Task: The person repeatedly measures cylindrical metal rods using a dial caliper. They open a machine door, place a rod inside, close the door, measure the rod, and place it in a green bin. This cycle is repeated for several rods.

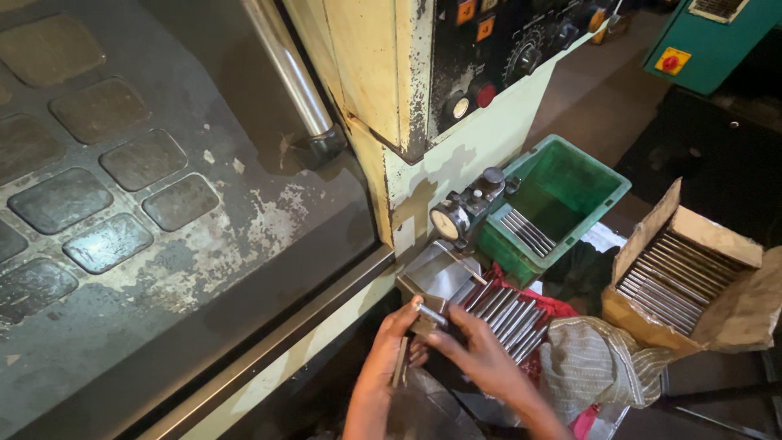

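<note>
A short metal rod (431, 314) sits pinched between the fingertips of both hands, low in the middle of the view, just in front of a small steel gauge block (436, 275) that juts from the machine's front. The right hand (481, 356) comes in from below right, thumb and forefinger closed on the near end of the rod, the other fingers loosely curled. The left hand (389, 352) meets the rod from the left with its fingertips, and further down its closed fingers also hold what looks like a thin flat metal piece (400, 363), standing nearly upright; what it is cannot be told. Just right of the hands, a row of similar rods (505, 316) lies side by side on a red cloth (554, 306). Above the block a round dial gauge (449, 221) is mounted on the pale machine housing (481, 151). Beside it stands a green plastic bin (582, 191) with a few more rods lying in its bottom. Further right, an open cardboard box (652, 326) is packed with rows of rods, and a striped grey cloth (599, 367) lies bunched in front of it. To the left, the machine's dark sliding door (163, 204) with its metal handle bar (287, 69) fills most of the view.
</note>
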